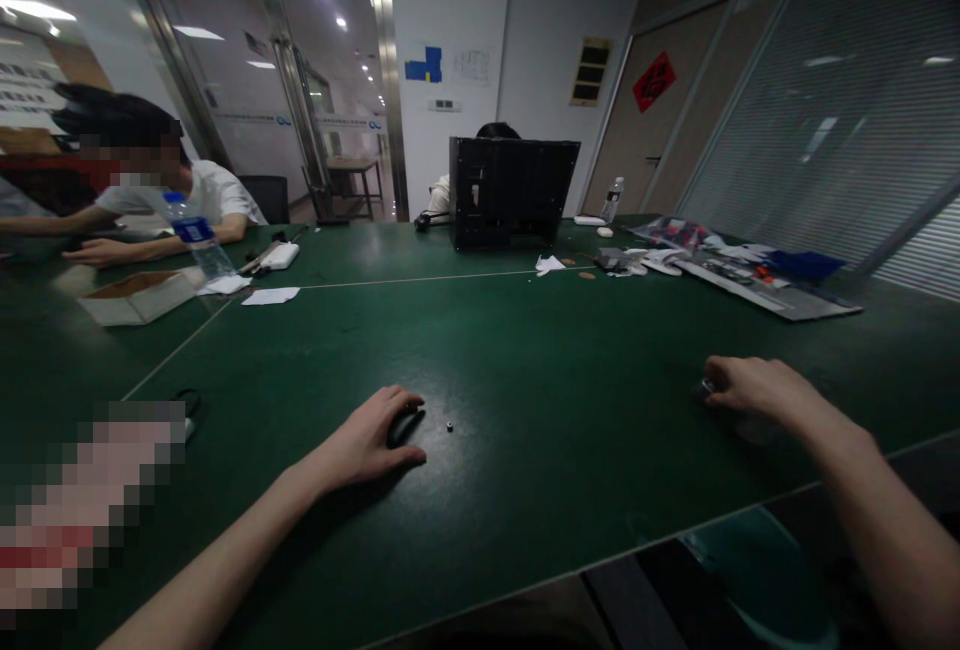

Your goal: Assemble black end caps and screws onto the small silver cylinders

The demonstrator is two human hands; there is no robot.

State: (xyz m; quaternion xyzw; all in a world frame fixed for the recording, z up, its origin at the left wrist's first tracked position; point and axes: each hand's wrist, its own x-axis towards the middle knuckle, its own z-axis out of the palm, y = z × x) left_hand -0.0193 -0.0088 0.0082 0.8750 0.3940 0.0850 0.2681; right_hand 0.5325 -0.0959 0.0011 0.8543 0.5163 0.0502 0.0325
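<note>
My left hand [371, 435] rests on the green table [525, 370], its fingers curled round a small dark object [405, 425] that I cannot name. A tiny dark nut-like part [450, 426] lies on the table just right of that hand. Farther right, my right hand [750, 388] lies knuckles up with its fingers closed over a small grey thing [703, 391] that is mostly hidden.
A black computer case [512, 192] stands at the table's far side with a person behind it. At the far left sits another person beside a water bottle [196, 235] and a cardboard box [139, 296]. Papers and parts [742, 270] lie at the back right. The table edge runs close below my arms.
</note>
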